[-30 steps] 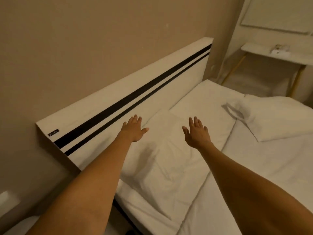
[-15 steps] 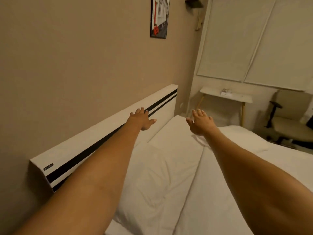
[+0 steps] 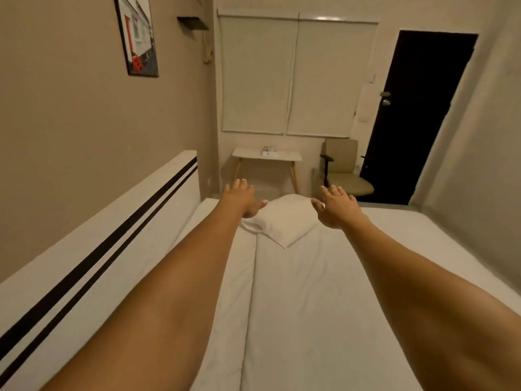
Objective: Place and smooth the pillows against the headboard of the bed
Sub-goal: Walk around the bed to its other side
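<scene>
A white pillow (image 3: 283, 218) lies askew at the far end of the bed (image 3: 324, 306), a corner pointing toward me, away from the headboard (image 3: 93, 249). The headboard is white with two black stripes and runs along the left wall. Both my arms stretch out over the bed. My left hand (image 3: 239, 200) hovers at the pillow's left edge, fingers spread. My right hand (image 3: 338, 207) hovers at its right edge, also spread. Neither holds anything. A white pillow strip (image 3: 234, 292) lies flat along the headboard under my left arm.
Past the bed stand a small white side table (image 3: 266, 158) with a small item on it, a beige office chair (image 3: 342, 170), closed blinds (image 3: 287, 77) and a dark door (image 3: 417, 114). A framed picture (image 3: 136, 35) hangs on the left wall.
My view has lifted and swung from the near pillow by the headboard toward the far end of the bed. Both hands have reached forward to either side of the far pillow.
</scene>
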### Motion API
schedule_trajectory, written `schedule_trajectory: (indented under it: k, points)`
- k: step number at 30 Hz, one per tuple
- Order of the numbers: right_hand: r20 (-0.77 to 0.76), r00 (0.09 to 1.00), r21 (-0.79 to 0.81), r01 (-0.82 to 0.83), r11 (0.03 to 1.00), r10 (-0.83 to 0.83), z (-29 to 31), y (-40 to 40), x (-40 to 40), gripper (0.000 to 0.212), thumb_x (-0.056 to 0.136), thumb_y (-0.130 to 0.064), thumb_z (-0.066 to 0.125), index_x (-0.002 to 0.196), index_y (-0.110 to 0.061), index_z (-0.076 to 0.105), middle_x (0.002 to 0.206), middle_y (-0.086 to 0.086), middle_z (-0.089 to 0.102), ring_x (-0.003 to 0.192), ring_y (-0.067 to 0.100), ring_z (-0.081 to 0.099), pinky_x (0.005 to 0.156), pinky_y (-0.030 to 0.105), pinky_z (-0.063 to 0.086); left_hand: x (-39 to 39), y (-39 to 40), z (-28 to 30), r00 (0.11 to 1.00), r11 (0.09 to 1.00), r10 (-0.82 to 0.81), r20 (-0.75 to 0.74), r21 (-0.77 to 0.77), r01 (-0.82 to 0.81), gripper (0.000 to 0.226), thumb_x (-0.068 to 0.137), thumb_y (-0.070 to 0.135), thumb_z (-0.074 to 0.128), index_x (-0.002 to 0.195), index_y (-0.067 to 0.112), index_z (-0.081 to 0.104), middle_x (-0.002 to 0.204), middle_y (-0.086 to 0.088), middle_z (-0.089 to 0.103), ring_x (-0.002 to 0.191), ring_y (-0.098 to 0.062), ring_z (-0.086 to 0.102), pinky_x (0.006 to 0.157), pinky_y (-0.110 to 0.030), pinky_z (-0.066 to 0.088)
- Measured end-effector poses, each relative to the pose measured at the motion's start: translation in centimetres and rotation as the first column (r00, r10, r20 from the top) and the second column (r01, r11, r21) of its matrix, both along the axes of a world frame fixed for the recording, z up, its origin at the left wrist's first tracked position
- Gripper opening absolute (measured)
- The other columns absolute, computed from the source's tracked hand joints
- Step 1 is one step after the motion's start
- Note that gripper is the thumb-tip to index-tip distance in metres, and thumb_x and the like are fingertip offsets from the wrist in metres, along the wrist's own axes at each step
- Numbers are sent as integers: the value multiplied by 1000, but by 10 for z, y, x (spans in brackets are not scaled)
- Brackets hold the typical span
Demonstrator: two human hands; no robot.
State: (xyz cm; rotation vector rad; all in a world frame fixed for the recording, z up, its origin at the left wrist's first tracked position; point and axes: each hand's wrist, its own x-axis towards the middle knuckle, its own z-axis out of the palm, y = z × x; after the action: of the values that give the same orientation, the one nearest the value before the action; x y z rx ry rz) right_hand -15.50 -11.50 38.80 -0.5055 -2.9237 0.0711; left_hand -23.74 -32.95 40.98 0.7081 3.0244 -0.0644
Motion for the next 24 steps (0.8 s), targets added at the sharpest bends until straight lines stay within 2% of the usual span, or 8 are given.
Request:
schedule_trajectory:
  k: [5,12,19,24]
  points:
    - [-9,986,24,165,986,-165,3,68,73,63,102,-48,24,155,-15,15,161,11,15,150,29,10,119,48,15,40,92,-2,987,987,-161,4,-22,161,75,99,57,23,156,11,7,163,-12,-5,150,-28,-5,120,-49,3]
    - [10,914,11,406,914,-406,10,197,209,64,102,-48,21,156,-15,9,163,11,7,151,28,4,120,49,10,135,253,5,920,920,-392,5,22,392,73,99,55,24,156,12,8,163,-11,-4,150,-28,-5,120,-49,4]
    - [39,786,24,616,787,-617,14,320,354,66,101,-50,21,155,-14,10,163,12,8,150,28,7,119,50,14,264,410,1,793,789,-609,-25,85,609,72,100,52,28,156,11,8,163,-11,-2,150,-29,-3,121,-50,6]
    - [27,685,41,727,686,-728,16,394,464,65,100,-49,24,154,-12,18,160,12,18,149,28,14,117,49,20,359,516,-2,692,687,-721,-37,96,720,74,99,55,27,155,10,8,163,-11,-3,151,-28,-2,120,-49,7]
